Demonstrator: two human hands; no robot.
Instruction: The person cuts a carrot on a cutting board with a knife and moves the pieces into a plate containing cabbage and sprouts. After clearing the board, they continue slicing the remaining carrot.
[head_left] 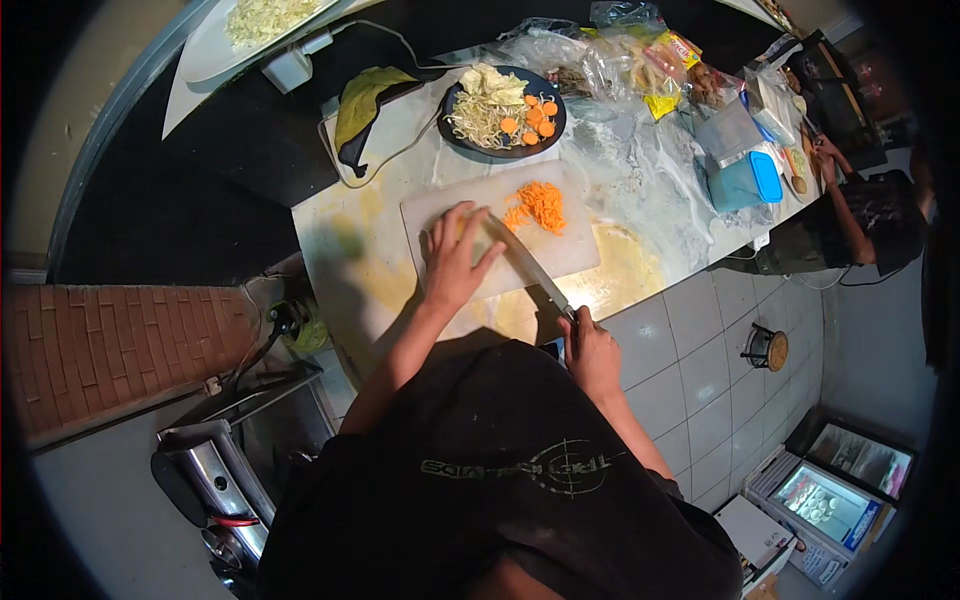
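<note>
My right hand [592, 352] is closed around the black handle of a long kitchen knife [532, 266], whose blade slants up and left across a white cutting board [576, 252]. Fingers apart, my left hand [458, 262] rests over the board's left part, its fingertips close to the blade's tip. A heap of shredded carrot [543, 207] lies on the board, just beyond the blade. Behind the board stands a dark plate [490, 153] with bean sprouts [478, 122], cabbage leaves [492, 86] and round carrot slices [537, 121].
A green and black cloth [365, 105] lies at the table's back left. Plastic bags [600, 65] and a blue-lidded container [745, 183] stand at the back and right. Another person [880, 220] is at the table's right end. A stool [768, 348] stands on the floor.
</note>
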